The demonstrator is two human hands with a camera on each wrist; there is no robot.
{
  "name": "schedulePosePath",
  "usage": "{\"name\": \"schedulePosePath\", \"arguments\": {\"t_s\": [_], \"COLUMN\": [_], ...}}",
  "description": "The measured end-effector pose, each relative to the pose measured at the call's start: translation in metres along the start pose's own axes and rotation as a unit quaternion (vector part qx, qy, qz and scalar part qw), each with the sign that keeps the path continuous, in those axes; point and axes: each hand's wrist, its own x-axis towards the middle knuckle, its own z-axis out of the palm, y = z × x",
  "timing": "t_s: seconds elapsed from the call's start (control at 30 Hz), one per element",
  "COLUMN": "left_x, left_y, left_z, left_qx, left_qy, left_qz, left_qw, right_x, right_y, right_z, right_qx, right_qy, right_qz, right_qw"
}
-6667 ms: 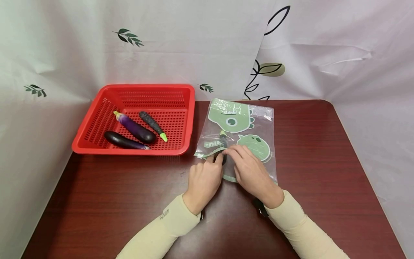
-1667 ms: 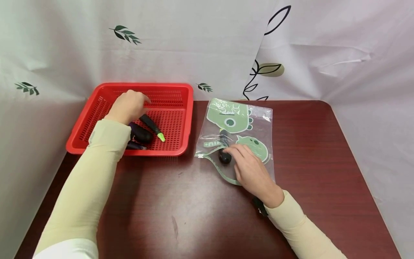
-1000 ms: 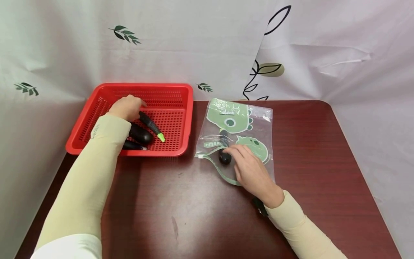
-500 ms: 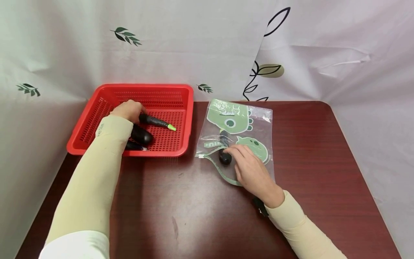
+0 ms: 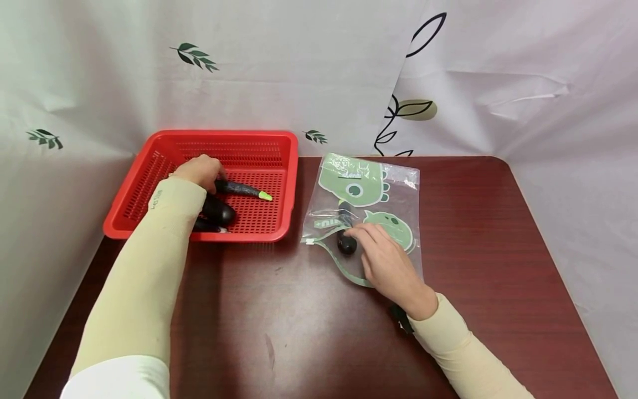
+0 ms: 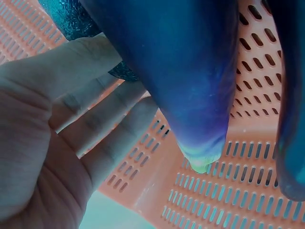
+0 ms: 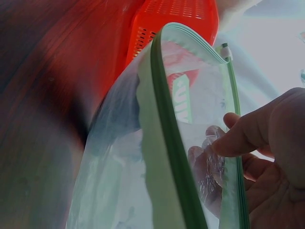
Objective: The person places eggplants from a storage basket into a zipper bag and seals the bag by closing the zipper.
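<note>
Pinching hand: right hand (image 5: 391,263), grip clamped on one edge of the mouth of the plastic bag (image 5: 366,205); fingers show through the clear film.
Basket hand: left hand (image 5: 201,172), inside the red basket (image 5: 249,237); grip together on the dark vegetable (image 5: 244,189), thumb across its rough skin, fingers on the far side.
Dark vegetable: in the basket, bright green end pointing right.
Basket contents: large eggplant (image 5: 219,210) beside the left hand; smaller eggplant (image 5: 205,225) near the front rim, partly hidden by the left sleeve (image 5: 134,277).
Bag position: on the desk (image 5: 309,343), right of the basket; mouth parted and facing the person, slider (image 5: 310,241) at its left corner.
Bag contents: bagged vegetable (image 5: 346,244), dark rounded end at the mouth, slim end deeper inside.
Backdrop: white cloth (image 5: 299,72) with leaf prints.
</note>
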Motion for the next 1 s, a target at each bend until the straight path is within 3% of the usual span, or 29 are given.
{"name": "schedulePosePath", "arguments": {"t_s": [0.5, 1.0], "left_x": [-0.009, -0.024], "left_y": [0.006, 0.007], "left_z": [-0.011, -0.025], "left_qx": [-0.011, -0.017], "left_qy": [-0.012, -0.001], "left_qz": [-0.016, -0.026], "left_qw": [0.9998, 0.9995], "right_x": [0.0, -0.001], "right_y": [0.0, 0.0], "right_z": [0.002, 0.0], "right_qx": [0.0, 0.002], "right_qy": [0.007, 0.006], "right_qz": [-0.007, -0.008], "right_qw": [1.0, 0.9999]}}
